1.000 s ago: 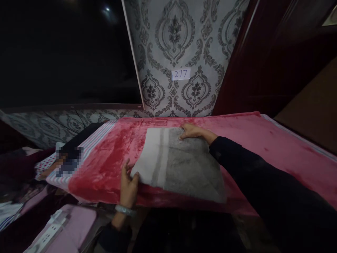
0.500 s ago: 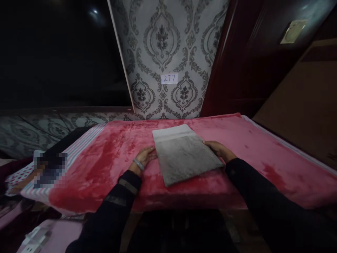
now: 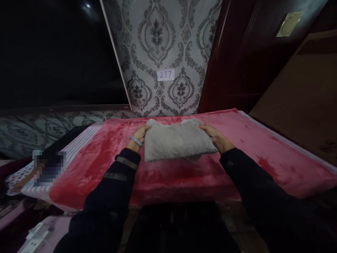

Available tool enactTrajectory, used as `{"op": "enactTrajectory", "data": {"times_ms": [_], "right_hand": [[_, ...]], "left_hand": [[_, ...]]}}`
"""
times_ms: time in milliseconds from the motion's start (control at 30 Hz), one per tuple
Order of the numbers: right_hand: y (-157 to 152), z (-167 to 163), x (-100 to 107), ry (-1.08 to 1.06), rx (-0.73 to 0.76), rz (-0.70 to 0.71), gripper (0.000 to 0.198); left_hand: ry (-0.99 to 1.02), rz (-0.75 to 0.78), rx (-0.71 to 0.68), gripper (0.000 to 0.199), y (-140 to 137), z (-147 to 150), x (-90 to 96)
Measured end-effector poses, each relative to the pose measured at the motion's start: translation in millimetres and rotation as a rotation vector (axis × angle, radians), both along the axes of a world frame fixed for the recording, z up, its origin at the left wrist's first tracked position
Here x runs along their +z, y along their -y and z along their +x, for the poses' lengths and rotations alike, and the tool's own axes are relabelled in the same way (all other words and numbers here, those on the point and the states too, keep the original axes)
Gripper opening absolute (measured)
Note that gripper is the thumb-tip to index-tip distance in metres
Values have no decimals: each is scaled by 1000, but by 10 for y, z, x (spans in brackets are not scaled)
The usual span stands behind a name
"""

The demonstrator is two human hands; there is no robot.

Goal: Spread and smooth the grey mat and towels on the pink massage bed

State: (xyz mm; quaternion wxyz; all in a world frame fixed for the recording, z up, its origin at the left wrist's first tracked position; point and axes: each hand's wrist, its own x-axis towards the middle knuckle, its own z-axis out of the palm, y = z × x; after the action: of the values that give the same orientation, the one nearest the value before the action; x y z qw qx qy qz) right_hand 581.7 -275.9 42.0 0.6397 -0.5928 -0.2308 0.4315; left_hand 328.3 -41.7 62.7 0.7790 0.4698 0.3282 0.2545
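Observation:
A grey, plush rectangular cloth (image 3: 179, 140) is held up over the pink-red blanket (image 3: 163, 179), its upper edge sagging between two raised corners. At its upper left corner, my left hand (image 3: 140, 134), with a grey band on the wrist, is closed on the cloth. My right hand (image 3: 215, 137) grips the right upper edge, thumb side toward the cloth. The fingertips of both hands are partly hidden behind the fabric. The cloth's lower edge hangs toward me, and a bit of paler material shows beneath it.
A patterned wall with a paper label (image 3: 165, 75) reading 277 rises behind the table. A large dark screen (image 3: 58, 56) is at left, a cardboard box (image 3: 302, 91) at right. A power strip (image 3: 37, 242) lies at lower left.
The cloth was lying flatter with its pale band showing; now it is lifted and tilted, grey side toward me. My left hand has moved up from beside it and gripped its corner.

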Motion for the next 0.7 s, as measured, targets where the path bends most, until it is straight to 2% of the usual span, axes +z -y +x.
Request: {"op": "enactTrajectory", "data": {"times_ms": [67, 133, 200, 267, 333, 400, 500, 600, 700], "right_hand": [[4, -65, 57, -36, -23, 57, 20], [73, -173, -23, -6, -52, 133, 26], [207, -293, -225, 19, -90, 122, 34], [376, -383, -473, -11, -105, 4, 36], [530, -424, -670, -79, -73, -110, 29], [620, -424, -759, -143, -15, -159, 20], [597, -411, -711, -176, 37, -160, 21], [447, -446, -569, -161, 69, -141, 26], [277, -553, -366, -135, 84, -121, 21]], "left_hand": [[45, 70, -22, 22, -171, -89, 197], [64, 125, -31, 22, -213, -185, 213], [10, 104, -42, 26, -106, -267, 16], [-90, 15, -76, 32, 88, -331, -321], [-123, -22, -87, 36, 269, -377, -657], [-109, -37, -85, 31, 374, -397, -876], [-66, -72, -90, 24, 404, -364, -947], [-80, -128, -108, 22, 410, -289, -855], [-113, -150, -128, 17, 401, -277, -711]]}}
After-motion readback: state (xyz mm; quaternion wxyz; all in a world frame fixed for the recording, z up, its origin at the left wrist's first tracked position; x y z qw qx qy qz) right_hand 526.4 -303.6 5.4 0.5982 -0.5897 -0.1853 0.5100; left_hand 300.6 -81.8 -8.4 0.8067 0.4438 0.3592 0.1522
